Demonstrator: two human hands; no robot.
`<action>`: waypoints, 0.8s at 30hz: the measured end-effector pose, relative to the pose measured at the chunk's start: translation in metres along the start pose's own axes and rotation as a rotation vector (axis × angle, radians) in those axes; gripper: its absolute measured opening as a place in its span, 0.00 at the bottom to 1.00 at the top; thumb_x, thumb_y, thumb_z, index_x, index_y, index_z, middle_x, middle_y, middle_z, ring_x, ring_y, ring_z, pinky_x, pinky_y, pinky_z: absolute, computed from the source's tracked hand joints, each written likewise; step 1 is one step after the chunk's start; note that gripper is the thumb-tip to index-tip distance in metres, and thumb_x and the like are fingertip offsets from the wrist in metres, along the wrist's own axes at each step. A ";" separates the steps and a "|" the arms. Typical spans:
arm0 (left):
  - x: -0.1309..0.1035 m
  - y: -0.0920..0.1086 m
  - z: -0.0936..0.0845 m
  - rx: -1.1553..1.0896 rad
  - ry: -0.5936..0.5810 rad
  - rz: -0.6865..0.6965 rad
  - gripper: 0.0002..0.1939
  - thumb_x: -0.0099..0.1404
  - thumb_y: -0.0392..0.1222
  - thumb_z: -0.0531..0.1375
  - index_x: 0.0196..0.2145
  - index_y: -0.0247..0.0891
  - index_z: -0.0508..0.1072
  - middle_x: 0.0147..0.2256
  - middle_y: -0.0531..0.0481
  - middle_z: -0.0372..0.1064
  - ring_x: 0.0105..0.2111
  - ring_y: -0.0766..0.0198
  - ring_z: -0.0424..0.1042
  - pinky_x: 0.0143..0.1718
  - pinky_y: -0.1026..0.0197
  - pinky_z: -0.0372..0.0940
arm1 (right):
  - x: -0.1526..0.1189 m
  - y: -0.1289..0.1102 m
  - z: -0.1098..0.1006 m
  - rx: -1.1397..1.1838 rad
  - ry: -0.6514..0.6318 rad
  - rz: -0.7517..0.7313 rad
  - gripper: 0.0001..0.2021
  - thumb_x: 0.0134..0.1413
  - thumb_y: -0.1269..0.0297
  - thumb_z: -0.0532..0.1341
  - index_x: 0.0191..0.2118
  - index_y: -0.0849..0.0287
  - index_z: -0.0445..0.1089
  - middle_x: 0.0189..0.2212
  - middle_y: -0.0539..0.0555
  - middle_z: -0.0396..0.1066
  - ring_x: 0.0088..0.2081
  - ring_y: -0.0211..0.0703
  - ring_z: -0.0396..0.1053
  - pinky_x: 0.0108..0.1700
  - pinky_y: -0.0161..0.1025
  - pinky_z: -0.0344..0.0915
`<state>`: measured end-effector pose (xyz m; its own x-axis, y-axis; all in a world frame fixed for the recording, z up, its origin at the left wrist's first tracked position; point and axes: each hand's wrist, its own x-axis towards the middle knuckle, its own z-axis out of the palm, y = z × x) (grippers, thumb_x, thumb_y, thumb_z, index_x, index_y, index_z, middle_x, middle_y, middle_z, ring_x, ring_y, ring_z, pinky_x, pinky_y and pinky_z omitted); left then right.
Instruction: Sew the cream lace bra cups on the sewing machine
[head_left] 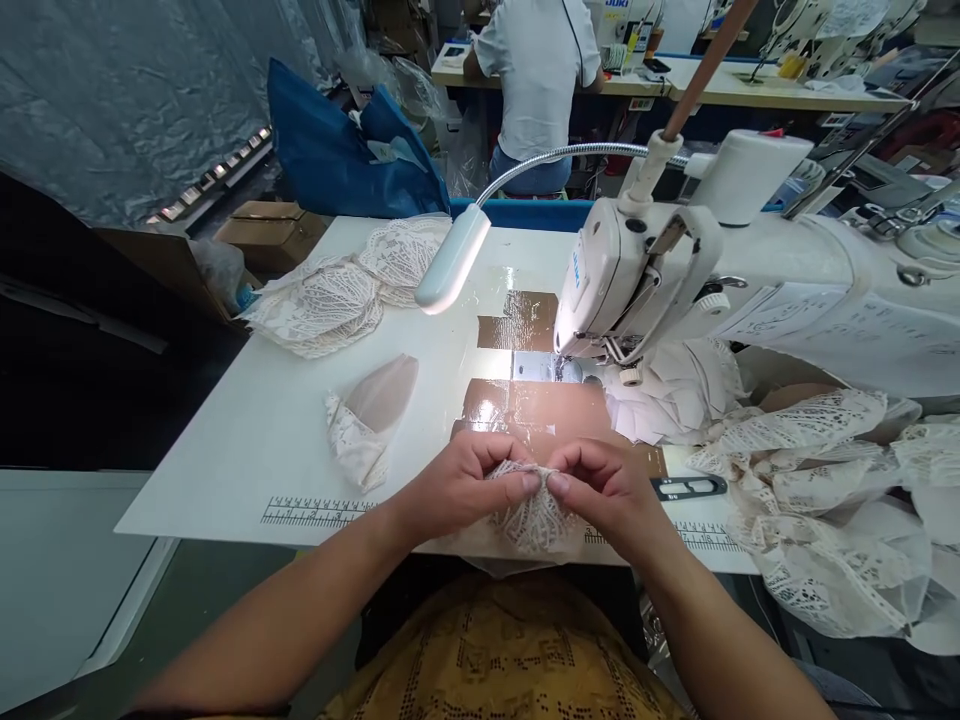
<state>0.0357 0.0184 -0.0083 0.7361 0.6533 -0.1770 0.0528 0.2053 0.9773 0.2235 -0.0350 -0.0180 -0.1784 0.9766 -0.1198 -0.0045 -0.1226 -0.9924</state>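
Over the white counter (225, 460) at six o'clock lies a lace piece (534, 525), its upper rim pinched by the fingers of the left hand (469, 485) and right hand (613, 490), with the sewing machine (600, 275) at one o'clock, where a slack pinch could let the rim slip crooked.

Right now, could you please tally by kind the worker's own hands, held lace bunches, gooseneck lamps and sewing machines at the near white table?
Hands, left hand and right hand: 2
Held lace bunch: 1
Gooseneck lamp: 1
Sewing machine: 1
Total: 5
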 end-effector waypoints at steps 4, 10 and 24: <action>0.000 0.005 -0.008 -0.173 0.155 -0.090 0.14 0.60 0.48 0.63 0.27 0.35 0.66 0.23 0.54 0.64 0.22 0.69 0.64 0.23 0.66 0.60 | 0.004 0.001 -0.013 -0.060 0.027 0.011 0.09 0.53 0.57 0.63 0.33 0.58 0.71 0.28 0.49 0.70 0.29 0.35 0.67 0.31 0.33 0.65; 0.010 0.036 -0.045 0.743 0.703 0.291 0.12 0.64 0.44 0.57 0.24 0.36 0.66 0.22 0.54 0.62 0.22 0.69 0.60 0.25 0.65 0.58 | 0.006 -0.011 -0.040 -0.441 0.234 0.004 0.08 0.55 0.60 0.59 0.36 0.56 0.73 0.36 0.53 0.74 0.35 0.41 0.70 0.35 0.38 0.66; 0.076 -0.005 0.008 1.574 0.046 0.280 0.16 0.68 0.36 0.49 0.27 0.33 0.72 0.27 0.42 0.67 0.30 0.56 0.66 0.31 0.54 0.62 | 0.045 0.006 -0.038 -1.152 0.098 -0.125 0.14 0.56 0.75 0.52 0.39 0.57 0.73 0.37 0.53 0.72 0.36 0.40 0.67 0.34 0.35 0.58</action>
<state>0.0969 0.0613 -0.0258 0.8233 0.5657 0.0451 0.5583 -0.8217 0.1145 0.2528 0.0144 -0.0306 -0.1629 0.9862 0.0295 0.8895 0.1597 -0.4280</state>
